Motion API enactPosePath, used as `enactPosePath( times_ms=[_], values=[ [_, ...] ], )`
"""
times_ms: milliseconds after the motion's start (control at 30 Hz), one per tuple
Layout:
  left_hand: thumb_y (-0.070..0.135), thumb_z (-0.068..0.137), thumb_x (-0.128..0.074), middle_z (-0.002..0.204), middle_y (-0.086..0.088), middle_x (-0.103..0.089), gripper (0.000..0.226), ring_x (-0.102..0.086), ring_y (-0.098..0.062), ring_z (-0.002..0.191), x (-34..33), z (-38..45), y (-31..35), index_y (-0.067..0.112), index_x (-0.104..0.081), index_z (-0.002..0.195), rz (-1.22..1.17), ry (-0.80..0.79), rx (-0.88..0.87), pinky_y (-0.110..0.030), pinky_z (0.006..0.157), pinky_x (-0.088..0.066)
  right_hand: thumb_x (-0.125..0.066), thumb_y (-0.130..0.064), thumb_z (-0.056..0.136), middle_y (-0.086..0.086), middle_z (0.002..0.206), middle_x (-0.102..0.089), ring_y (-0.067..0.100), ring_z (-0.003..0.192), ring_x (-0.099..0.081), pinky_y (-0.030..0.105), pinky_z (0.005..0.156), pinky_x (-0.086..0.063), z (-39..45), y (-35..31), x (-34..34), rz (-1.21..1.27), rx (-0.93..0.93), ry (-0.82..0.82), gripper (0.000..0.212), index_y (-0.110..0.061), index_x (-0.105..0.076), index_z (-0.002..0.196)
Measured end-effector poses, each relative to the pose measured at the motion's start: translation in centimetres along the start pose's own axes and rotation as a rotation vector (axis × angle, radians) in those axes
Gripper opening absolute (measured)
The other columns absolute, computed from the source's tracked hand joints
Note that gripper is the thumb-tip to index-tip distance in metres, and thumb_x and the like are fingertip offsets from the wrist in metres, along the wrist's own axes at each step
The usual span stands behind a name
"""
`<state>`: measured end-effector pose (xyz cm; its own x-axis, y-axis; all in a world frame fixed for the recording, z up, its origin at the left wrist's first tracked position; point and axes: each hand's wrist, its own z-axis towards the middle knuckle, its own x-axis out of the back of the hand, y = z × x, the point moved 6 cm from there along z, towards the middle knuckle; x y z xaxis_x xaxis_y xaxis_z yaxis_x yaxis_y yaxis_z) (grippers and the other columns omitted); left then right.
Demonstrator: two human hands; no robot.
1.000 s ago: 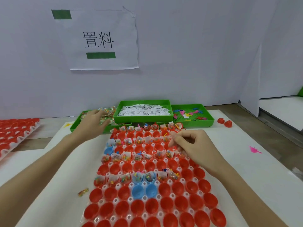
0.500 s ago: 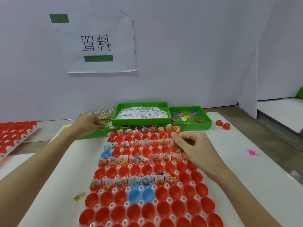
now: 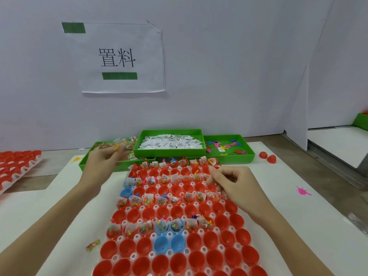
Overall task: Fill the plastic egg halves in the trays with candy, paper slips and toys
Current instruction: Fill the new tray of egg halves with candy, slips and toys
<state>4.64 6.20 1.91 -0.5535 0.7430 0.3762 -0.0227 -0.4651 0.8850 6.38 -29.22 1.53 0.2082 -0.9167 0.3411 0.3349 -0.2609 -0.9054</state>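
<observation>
**A:** Status, near to far?

**B:** Right, near edge of the bench: egg tray (image 3: pixel 180 234) in front of me, front rows of red halves bare, two blue halves (image 3: pixel 168 244) among them. Loose candy packet (image 3: pixel 92 245) on the white sheet left of the tray.

**A:** Hands?

**B:** My right hand (image 3: pixel 238 188) hovers over the tray's far right part, fingers curled, tips together; can't tell if they pinch anything. My left hand (image 3: pixel 103 162) is at the candy bin (image 3: pixel 85 166), far left, fingers pinching a candy packet.

**A:** Behind that?

**B:** Paper slip bin (image 3: pixel 169 151) centre, toy bin (image 3: pixel 229 157) right. Two spare red halves (image 3: pixel 267 157) further right.
</observation>
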Motion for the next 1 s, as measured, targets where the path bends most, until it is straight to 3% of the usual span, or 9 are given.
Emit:
enactPosePath(
  times_ms=[100, 200, 300, 400, 467, 600, 667, 833, 1000],
  values=[
    [0.045, 0.093, -0.065, 0.09, 0.017, -0.08, 0.023, -0.072, 0.006, 0.086, -0.9, -4.9, 2.2, 0.029, -0.081, 0.099, -0.072, -0.085, -0.049, -0.023, 0.082, -0.05, -0.059, -0.039, 0.1, 0.002, 0.069, -0.071, 0.004, 0.054, -0.058, 0.018, 0.057, -0.048, 0.0, -0.4, -0.3, 0.022, 0.02, -0.017, 0.033, -0.026, -0.079, 0.077],
    [0.047, 0.09, -0.065, 0.089, 0.021, -0.079, 0.023, -0.07, 0.009, 0.091, -1.3, -8.6, 4.1, 0.034, -0.083, 0.096, 0.006, -0.157, -0.17, -0.013, 0.079, -0.049, -0.064, -0.027, 0.098, -0.008, 0.092, -0.076, 0.006, 0.082, -0.072, 0.021, 0.069, -0.057, -0.3, -1.5, -1.3, 0.044, 0.109, -0.055, 0.016, -0.029, -0.075, 0.109],
    [0.046, 0.093, -0.065, 0.088, 0.022, -0.073, 0.022, -0.068, -0.006, 0.091, -2.2, -11.0, 6.4, 0.035, -0.083, 0.089, 0.163, -0.224, -0.418, -0.015, 0.078, -0.05, -0.069, -0.018, 0.096, -0.011, 0.117, -0.073, 0.012, 0.112, -0.069, 0.023, 0.091, -0.057, -1.2, -2.9, -2.7, 0.069, 0.261, -0.127, 0.042, -0.036, -0.064, 0.133],
    [0.044, 0.101, -0.06, 0.082, 0.02, -0.067, 0.027, -0.06, -0.008, 0.088, -3.0, -12.9, 7.6, 0.03, -0.08, 0.092, 0.276, -0.297, -0.642, -0.026, 0.075, -0.049, -0.073, -0.014, 0.094, -0.009, 0.125, -0.07, 0.018, 0.118, -0.067, 0.025, 0.093, -0.056, -2.2, -4.5, -4.8, 0.097, 0.382, -0.215, 0.047, -0.035, -0.065, 0.135],
    [0.044, 0.101, -0.055, 0.08, 0.021, -0.065, 0.03, -0.055, -0.007, 0.088, -3.2, -13.8, 7.8, 0.026, -0.079, 0.095, 0.334, -0.315, -0.713, -0.026, 0.076, -0.048, -0.076, -0.016, 0.092, -0.008, 0.116, -0.072, 0.02, 0.111, -0.069, 0.029, 0.088, -0.058, -2.5, -5.2, -5.6, 0.026, 0.448, -0.201, 0.032, -0.029, -0.075, 0.121],
    [0.046, 0.101, -0.053, 0.081, 0.023, -0.063, 0.029, -0.051, -0.004, 0.085, -3.3, -14.8, 7.9, 0.028, -0.075, 0.099, 0.342, -0.314, -0.74, -0.021, 0.074, -0.046, -0.076, -0.016, 0.091, -0.009, 0.096, -0.071, 0.019, 0.093, -0.071, 0.036, 0.078, -0.06, -2.1, -6.0, -6.4, -0.083, 0.473, -0.182, 0.009, -0.021, -0.079, 0.099],
    [0.052, 0.099, -0.057, 0.086, 0.024, -0.068, 0.029, -0.061, -0.002, 0.086, -2.9, -14.8, 7.8, 0.031, -0.073, 0.108, 0.23, -0.274, -0.638, -0.019, 0.076, -0.049, -0.075, -0.017, 0.092, -0.009, 0.094, -0.072, 0.019, 0.091, -0.071, 0.036, 0.078, -0.06, -1.5, -6.6, -6.9, -0.088, 0.434, -0.212, 0.007, -0.021, -0.077, 0.098],
    [0.03, 0.099, -0.061, 0.082, 0.022, -0.074, 0.015, -0.072, -0.004, 0.076, -1.5, -13.9, 7.3, 0.029, -0.076, 0.102, 0.035, -0.158, -0.505, -0.021, 0.069, -0.055, -0.068, -0.024, 0.098, -0.006, 0.091, -0.076, 0.011, 0.085, -0.073, 0.021, 0.073, -0.057, 1.8, -8.4, -8.2, -0.104, 0.354, -0.391, 0.01, -0.022, -0.077, 0.101],
    [0.022, 0.093, -0.074, 0.088, 0.021, -0.073, 0.018, -0.069, -0.007, 0.078, -0.7, -12.6, 6.0, 0.026, -0.082, 0.109, 0.121, -0.103, -0.469, -0.026, 0.073, -0.056, -0.059, -0.019, 0.103, -0.007, 0.109, -0.075, 0.006, 0.095, -0.068, 0.034, 0.093, -0.058, 11.6, -5.5, -6.8, -0.566, 0.259, -0.215, 0.022, -0.019, -0.074, 0.119]
  ],
)
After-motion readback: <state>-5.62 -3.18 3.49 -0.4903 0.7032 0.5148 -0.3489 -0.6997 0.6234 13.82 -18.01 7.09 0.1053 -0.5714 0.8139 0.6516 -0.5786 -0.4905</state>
